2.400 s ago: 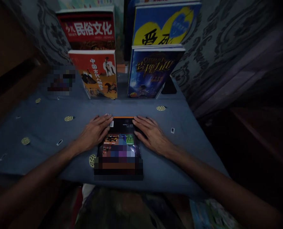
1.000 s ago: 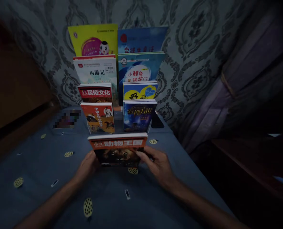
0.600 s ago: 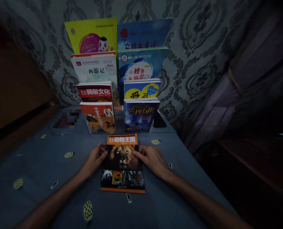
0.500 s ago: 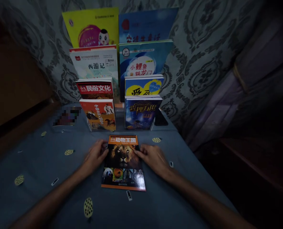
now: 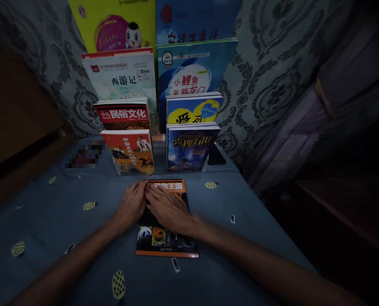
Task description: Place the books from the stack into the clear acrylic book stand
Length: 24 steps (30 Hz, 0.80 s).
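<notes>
A children's book (image 5: pixel 163 249) lies flat on the blue tablecloth, with an orange band at top and bottom. Small animal pictures, including a panda, show along its lower part. My left hand (image 5: pixel 132 202) is closed at the book's upper left edge, its fingers bent over the corner. Across the cover lies my right hand (image 5: pixel 168 209), fingers stretched toward that same corner and touching the left fingertips. It hides most of the lion picture and part of the title. The left thumb is hidden.
Behind the book, several upright books stand in two tiered columns, with an orange book (image 5: pixel 128 151) front left and a dark blue book (image 5: pixel 189 148) front right. A dark flat object (image 5: pixel 216 155) lies behind them. Patterned wallpaper and a tied curtain (image 5: pixel 291 123) border the table.
My right hand has moved left from the book's right edge onto its cover. My left hand has shifted slightly up to the top left corner. The view has come a little closer.
</notes>
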Available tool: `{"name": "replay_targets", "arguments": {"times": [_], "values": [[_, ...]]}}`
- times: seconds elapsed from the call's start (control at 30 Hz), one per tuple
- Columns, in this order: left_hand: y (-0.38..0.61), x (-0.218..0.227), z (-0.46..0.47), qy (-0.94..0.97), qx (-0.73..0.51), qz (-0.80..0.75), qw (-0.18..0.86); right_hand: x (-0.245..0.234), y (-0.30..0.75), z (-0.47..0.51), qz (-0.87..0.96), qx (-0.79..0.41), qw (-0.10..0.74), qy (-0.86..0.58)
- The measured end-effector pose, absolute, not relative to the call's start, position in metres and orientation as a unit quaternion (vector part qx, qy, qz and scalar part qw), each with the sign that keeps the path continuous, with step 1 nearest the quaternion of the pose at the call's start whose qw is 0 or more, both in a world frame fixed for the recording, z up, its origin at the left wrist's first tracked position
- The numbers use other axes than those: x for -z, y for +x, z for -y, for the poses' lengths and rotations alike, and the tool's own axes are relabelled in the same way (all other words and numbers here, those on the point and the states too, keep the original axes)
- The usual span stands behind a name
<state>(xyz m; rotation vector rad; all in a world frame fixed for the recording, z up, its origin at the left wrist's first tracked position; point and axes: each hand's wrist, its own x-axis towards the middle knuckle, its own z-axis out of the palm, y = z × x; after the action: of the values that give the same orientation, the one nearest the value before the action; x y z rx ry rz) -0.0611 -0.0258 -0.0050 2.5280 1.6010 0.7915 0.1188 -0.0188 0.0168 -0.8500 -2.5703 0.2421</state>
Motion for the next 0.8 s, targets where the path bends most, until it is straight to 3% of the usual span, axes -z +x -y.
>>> {"name": "replay_targets", "arguments": {"times": [0.43, 0.57, 0.73, 0.8], "values": [[-0.062, 0.002, 0.027, 0.806, -0.231, -0.545, 0.005, -0.002, 0.183, 0.0, 0.885, -0.076, 0.202, -0.413], [-0.051, -0.024, 0.034, 0.834, -0.241, -0.496, 0.015, -0.001, 0.197, 0.0, 0.883, -0.077, 0.22, -0.407], [-0.011, -0.103, 0.088, 0.899, -0.261, -0.271, 0.225, 0.002, 0.197, -0.002, 0.872, -0.081, 0.239, -0.42], [-0.003, -0.106, 0.131, 0.903, -0.242, -0.224, 0.275, 0.003, 0.197, -0.003, 0.868, -0.084, 0.247, -0.422]]}}
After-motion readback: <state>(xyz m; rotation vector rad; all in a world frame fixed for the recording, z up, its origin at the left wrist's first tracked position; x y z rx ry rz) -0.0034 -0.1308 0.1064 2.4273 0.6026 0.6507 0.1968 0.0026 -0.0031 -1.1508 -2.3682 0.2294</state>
